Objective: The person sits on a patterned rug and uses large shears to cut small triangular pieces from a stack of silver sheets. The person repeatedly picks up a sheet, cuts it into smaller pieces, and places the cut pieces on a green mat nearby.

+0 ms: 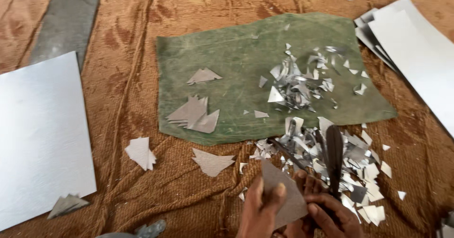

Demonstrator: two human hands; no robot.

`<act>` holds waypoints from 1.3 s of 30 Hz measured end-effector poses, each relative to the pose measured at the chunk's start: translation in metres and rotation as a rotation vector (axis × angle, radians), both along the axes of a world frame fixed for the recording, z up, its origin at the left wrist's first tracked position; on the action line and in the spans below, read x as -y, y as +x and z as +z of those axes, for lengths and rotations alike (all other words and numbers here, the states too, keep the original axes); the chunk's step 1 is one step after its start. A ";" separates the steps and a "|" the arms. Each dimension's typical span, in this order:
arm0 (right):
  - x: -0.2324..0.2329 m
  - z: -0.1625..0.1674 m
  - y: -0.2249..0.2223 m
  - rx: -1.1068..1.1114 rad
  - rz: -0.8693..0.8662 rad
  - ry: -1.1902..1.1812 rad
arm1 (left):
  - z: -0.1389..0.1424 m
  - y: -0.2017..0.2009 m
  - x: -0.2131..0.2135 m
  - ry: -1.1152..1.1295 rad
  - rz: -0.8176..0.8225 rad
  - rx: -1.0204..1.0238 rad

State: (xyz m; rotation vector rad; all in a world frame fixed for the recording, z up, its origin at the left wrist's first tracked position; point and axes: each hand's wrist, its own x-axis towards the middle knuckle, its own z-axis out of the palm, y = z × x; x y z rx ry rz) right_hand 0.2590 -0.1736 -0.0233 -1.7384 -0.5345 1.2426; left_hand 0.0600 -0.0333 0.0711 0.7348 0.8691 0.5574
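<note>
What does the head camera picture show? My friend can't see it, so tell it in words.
Two hands work low in the picture: the left hand holds a grey sheet piece, and the right hand grips dark shears. Shiny scraps litter a green mat on brown carpet.

Open: the bare middle of the green mat (236, 53).
Blocked ahead: metal scraps (331, 153) heaped just beyond the hands (293, 209).
Sides: metal sheets (38, 134) flank both edges.

Two bare hands (265, 209), no sleeves visible
</note>
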 end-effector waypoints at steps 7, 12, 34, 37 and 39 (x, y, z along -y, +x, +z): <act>0.001 0.041 -0.018 0.455 -0.098 -0.168 | -0.016 -0.003 0.005 -0.099 -0.078 -0.111; -0.007 0.054 -0.020 0.698 -0.009 -0.085 | -0.037 0.027 0.039 -0.044 -0.044 0.171; 0.013 0.071 -0.036 0.300 -0.151 0.445 | -0.029 0.031 0.047 0.111 -0.181 0.243; 0.012 0.075 -0.034 0.355 -0.112 0.389 | -0.025 0.028 0.048 0.083 -0.211 0.133; 0.010 0.076 -0.033 0.325 -0.078 0.425 | -0.025 0.031 0.050 0.089 -0.191 0.131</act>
